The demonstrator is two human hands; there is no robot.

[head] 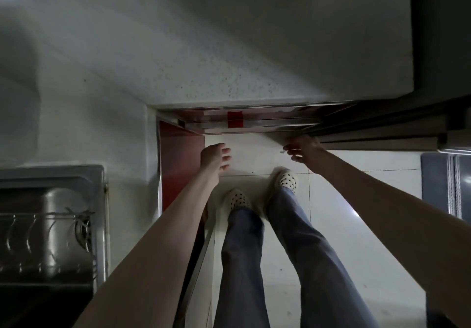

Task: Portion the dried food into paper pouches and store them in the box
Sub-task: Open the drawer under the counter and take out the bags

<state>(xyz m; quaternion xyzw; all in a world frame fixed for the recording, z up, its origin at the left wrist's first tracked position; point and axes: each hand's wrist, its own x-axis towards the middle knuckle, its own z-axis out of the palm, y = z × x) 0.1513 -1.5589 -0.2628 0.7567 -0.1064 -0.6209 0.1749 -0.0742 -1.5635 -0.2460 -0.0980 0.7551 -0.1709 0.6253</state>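
You're likely fetching supplies: your right hand [303, 149] at 1 o'clock curls on the drawer [254, 121] edge, left hand [215, 155] loose and empty; pull next.

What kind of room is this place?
Probably a home kitchen: a speckled counter, a steel sink with a wire rack set into it, and red cabinet fronts under the counter edge.

Person: bare forearms, no sleeves visible; blue-grey trousers [300, 246]; pale perforated clogs [286, 180] with dark holes, below both hands.
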